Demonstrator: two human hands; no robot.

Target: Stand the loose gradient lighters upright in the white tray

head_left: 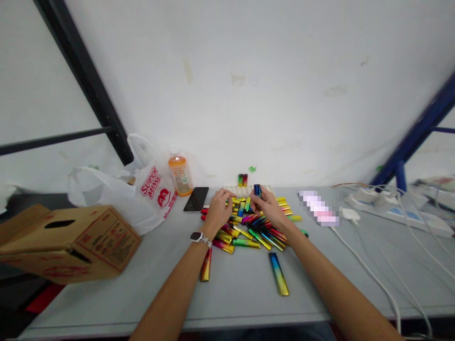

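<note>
Right hand (269,207) pinches a dark-blue metallic casing (258,190) at its 11 o'clock, kinda upright, near the white rack (245,192) running 9-to-3. Left hand (220,206)'s at 9 o'clock, fingers curled, can't tell if gripping.

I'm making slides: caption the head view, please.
Right hand holding a dark blue piece, left hand at the left of a pile of shiny coloured pieces on a grey table.

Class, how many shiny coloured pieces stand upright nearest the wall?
2: a green-topped piece and, just right of it, a red-topped piece. The left hand and right hand may hide others.
</note>
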